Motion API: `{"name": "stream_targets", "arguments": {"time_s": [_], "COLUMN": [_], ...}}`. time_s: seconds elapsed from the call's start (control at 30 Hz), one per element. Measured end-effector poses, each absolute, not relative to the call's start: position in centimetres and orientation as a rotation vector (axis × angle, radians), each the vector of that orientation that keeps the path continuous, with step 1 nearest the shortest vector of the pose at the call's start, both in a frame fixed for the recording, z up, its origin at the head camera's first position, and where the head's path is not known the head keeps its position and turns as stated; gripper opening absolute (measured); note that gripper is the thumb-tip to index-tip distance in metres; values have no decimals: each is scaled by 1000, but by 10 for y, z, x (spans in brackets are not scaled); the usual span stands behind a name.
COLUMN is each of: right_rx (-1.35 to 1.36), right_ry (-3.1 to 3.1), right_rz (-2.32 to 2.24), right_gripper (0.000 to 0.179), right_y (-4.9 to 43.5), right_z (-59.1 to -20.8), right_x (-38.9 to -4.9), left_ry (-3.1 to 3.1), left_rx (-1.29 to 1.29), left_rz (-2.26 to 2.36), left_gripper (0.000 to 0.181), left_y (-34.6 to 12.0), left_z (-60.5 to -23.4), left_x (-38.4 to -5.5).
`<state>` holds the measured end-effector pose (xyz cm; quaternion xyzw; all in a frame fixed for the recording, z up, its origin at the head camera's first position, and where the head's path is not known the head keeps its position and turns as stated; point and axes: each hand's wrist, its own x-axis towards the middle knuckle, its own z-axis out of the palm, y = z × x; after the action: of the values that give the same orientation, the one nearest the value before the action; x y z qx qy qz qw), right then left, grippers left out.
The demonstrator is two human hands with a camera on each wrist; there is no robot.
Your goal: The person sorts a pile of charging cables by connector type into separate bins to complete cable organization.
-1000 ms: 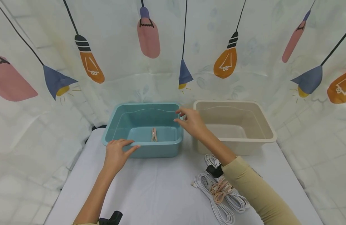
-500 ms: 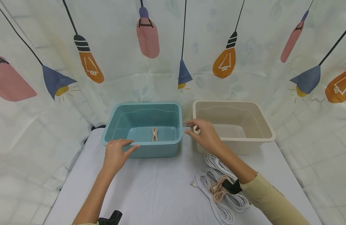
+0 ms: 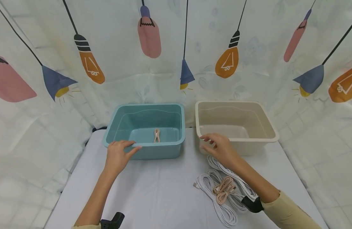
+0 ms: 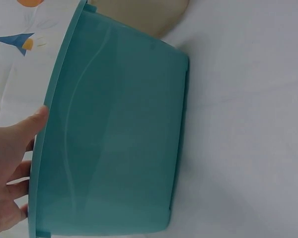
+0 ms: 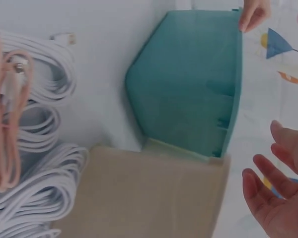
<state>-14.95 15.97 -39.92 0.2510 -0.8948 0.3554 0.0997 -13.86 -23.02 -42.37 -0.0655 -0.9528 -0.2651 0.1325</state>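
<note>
My left hand holds the front rim of a teal plastic tub, with its fingers over the edge and its thumb outside. Inside that tub lies a small peach-coloured cable bundle. My right hand is in the air by the front left corner of a beige tub, fingers loosely bent and nothing between them. Below it on the table, a coiled peach USB cable rests on several coiled white cables. In the right wrist view, the right hand is also without anything in its grasp.
The tubs stand side by side on a white-covered table, with a narrow gap between them. Behind the table hangs a pale curtain printed with lamps and bulbs. Black bands with camera mounts sit on both wrists.
My right hand has moved from the teal tub's right rim, rightward and nearer, to the beige tub's front left corner. My left hand stays on the teal rim.
</note>
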Motion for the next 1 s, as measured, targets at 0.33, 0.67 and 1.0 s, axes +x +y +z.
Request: {"name": "stream_targets", "arguments": {"time_s": [0.33, 0.67, 1.0], "right_rx": [777, 778, 886], "right_ry": [-2683, -2758, -2886], "right_rz": [980, 941, 965], "right_gripper": [34, 34, 35], "right_y": [189, 216, 236], "right_z": [-429, -463, -491], "right_x": [-126, -109, -100], "left_ry": [-2773, -2787, -2792], "left_rx": [-186, -184, -171], "left_rz": [-775, -778, -786], "left_gripper": [41, 42, 42], "left_y": [-230, -229, -229], "left_z": [-422, -420, -420], "left_x": [-138, -137, -137]}}
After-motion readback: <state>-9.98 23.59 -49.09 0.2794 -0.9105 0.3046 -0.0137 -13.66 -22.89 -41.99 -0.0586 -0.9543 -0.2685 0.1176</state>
